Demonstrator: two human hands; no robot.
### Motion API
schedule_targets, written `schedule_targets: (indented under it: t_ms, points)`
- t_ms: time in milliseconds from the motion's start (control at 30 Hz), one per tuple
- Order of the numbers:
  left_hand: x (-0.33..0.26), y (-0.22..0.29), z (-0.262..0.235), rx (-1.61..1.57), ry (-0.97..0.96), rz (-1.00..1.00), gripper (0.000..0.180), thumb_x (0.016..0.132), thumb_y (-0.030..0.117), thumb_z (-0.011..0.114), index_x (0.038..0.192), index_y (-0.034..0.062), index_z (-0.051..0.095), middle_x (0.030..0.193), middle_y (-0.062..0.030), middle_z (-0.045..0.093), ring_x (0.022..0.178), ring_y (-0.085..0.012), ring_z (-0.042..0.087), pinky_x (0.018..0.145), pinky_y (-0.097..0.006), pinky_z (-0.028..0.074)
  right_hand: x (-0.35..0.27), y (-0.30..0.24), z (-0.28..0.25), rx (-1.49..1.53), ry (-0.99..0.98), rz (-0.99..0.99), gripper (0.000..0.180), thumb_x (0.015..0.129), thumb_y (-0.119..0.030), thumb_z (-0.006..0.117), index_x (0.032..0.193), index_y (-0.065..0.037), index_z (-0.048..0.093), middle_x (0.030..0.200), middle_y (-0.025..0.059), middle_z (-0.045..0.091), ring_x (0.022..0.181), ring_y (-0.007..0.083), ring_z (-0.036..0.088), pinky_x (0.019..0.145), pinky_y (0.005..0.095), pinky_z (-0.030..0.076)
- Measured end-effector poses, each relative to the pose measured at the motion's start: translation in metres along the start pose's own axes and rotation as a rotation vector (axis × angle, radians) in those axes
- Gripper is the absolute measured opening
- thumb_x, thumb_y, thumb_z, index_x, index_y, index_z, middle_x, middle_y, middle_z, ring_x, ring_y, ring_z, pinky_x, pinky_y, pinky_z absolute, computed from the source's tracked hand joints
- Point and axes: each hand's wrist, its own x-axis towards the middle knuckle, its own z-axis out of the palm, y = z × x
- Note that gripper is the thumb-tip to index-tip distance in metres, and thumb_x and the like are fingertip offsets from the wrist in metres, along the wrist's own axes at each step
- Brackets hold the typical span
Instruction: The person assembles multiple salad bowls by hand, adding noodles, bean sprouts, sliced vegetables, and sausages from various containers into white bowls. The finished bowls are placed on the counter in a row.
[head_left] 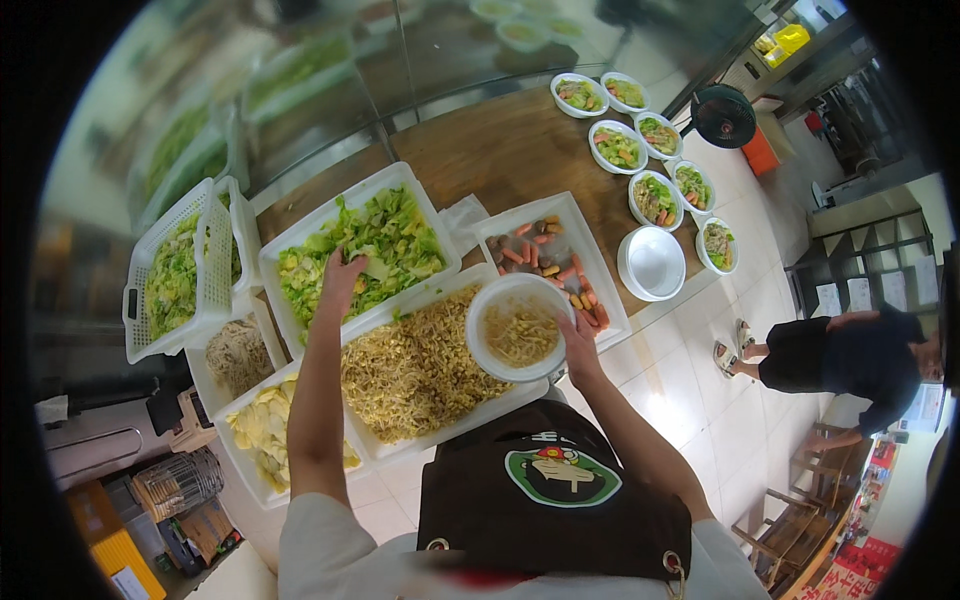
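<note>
My right hand (580,347) grips the rim of a white round bowl (478,352) that holds pale bean sprouts. The bowl is over the corner of a white tub (512,402) of bean sprouts (405,372). Reaching into a white tub (440,240) of chopped lettuce (390,232), my left hand (343,278) has its fingers curled in among the leaves, partly hidden. To the right of that tub, a white tray (590,225) contains sausages (568,272) and other small brown pieces.
Several filled salad bowls (655,198) line the wooden table's (470,150) right end, beside a stack of empty bowls (655,262). A lettuce basket (140,300), shredded food (238,355) and pale slices (262,435) are at left. A person (850,350) stands at right, near a fan (724,116).
</note>
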Motion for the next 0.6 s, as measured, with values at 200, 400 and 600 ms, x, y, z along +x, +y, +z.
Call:
schedule_targets:
  t_ms: [200,400,600]
  points:
    - [-0.109,0.087,0.061,0.219,-0.585,-0.034,0.037,0.079,0.010,0.062,0.114,0.0060,0.050,0.104,-0.0135,0.059,0.090,-0.0198,0.057,0.073,-0.030,0.049,0.014,0.008,0.045,0.022,-0.108,0.005,0.028,0.092,-0.024,0.052,0.109,-0.002,0.052,0.095,0.0033,0.052,0.087,0.0104,0.047,0.079,0.0246,0.039]
    - [-0.153,0.046,0.135,0.762,-0.499,0.701,0.037,0.081,0.016,0.057,0.116,0.0072,0.048,0.114,-0.0251,0.050,0.100,-0.0395,0.054,0.083,-0.046,0.045,0.010,0.026,0.041,-0.042,-0.055,0.006,0.039,0.093,-0.031,0.050,0.116,0.000,0.049,0.102,0.0056,0.052,0.094,0.0127,0.047,0.085,0.0264,0.038]
    - [-0.031,0.064,0.104,0.917,-0.370,0.371,0.029,0.084,0.021,0.055,0.110,0.0094,0.053,0.117,-0.0182,0.053,0.093,-0.0357,0.058,0.078,-0.044,0.047,-0.022,-0.002,0.023,0.146,0.054,0.115,0.048,0.092,-0.031,0.051,0.125,0.002,0.044,0.119,0.0087,0.051,0.111,0.0162,0.044,0.096,0.0279,0.033]
